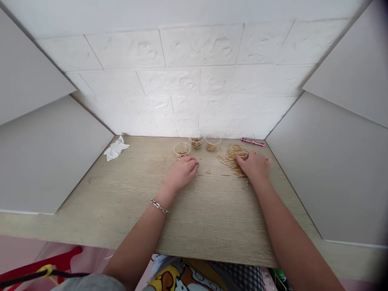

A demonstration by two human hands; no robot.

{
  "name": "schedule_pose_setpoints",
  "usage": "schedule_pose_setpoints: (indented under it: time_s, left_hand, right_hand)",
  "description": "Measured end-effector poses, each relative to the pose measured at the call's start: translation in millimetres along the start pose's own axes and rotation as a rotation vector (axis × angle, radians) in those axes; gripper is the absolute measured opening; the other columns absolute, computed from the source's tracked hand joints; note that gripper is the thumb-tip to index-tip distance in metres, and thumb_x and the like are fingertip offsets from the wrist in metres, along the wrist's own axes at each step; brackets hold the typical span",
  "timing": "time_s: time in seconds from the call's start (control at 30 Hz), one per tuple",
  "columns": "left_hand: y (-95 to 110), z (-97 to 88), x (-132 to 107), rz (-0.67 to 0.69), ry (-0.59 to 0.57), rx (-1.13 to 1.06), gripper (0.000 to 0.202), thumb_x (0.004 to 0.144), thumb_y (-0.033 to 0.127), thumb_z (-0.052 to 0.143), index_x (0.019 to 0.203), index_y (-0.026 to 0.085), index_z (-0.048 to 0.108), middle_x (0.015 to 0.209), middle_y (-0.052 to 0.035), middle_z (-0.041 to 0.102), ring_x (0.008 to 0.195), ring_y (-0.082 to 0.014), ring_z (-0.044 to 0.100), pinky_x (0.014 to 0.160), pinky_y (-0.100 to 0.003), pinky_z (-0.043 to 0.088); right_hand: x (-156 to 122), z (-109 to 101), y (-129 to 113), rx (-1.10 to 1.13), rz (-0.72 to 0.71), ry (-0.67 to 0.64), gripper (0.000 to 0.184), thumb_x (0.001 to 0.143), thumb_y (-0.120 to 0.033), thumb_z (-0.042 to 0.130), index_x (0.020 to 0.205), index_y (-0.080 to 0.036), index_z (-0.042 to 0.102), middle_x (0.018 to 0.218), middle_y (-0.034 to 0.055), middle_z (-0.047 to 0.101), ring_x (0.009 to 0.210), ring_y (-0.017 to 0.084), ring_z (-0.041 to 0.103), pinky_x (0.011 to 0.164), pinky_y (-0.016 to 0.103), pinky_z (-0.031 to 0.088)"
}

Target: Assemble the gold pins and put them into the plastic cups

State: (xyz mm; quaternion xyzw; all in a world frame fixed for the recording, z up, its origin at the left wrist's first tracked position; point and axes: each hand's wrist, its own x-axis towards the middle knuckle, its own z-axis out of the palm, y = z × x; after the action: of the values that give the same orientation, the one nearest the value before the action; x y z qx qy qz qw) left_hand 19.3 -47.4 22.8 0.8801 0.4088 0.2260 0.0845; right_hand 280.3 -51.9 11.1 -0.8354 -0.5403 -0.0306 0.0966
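My left hand rests on the wooden table with its fingers curled under, just in front of a clear plastic cup that holds small golden pieces. Whether it holds anything is hidden. My right hand lies palm down with fingers stretched over a pile of thin golden sticks. Two more clear cups with golden bits stand at the back. A few loose sticks lie between my hands.
A crumpled white cloth lies at the back left. A red pen lies against the white brick wall at the back right. Grey panels close in both sides of the table.
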Motion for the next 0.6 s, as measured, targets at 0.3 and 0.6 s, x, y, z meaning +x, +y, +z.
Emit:
schedule_pose_setpoints:
  time_s: [0.3, 0.6]
  left_hand:
    - [3.1, 1.1, 0.7, 0.01, -0.02, 0.016, 0.027, 0.086, 0.025, 0.035, 0.086, 0.016, 0.06, 0.091, -0.0068, 0.061, 0.087, -0.0161, 0.054, 0.083, -0.032, 0.043]
    - [7.3, 2.9, 0.7, 0.024, 0.081, -0.011, 0.026, 0.085, 0.027, 0.038, 0.085, 0.016, 0.061, 0.089, -0.0059, 0.063, 0.086, -0.0152, 0.055, 0.083, -0.03, 0.043]
  right_hand:
    - [7.4, 0.0, 9.4, 0.119, 0.052, -0.003, 0.052, 0.072, -0.063, 0.039, 0.081, -0.015, 0.056, 0.089, 0.0139, 0.057, 0.085, 0.028, 0.05, 0.079, 0.046, 0.028]
    - [2.2, -2.9, 9.5, 0.187, -0.024, 0.119, 0.051, 0.083, -0.057, 0.027, 0.068, -0.016, 0.054, 0.07, 0.0089, 0.058, 0.069, 0.021, 0.05, 0.074, 0.038, 0.029]
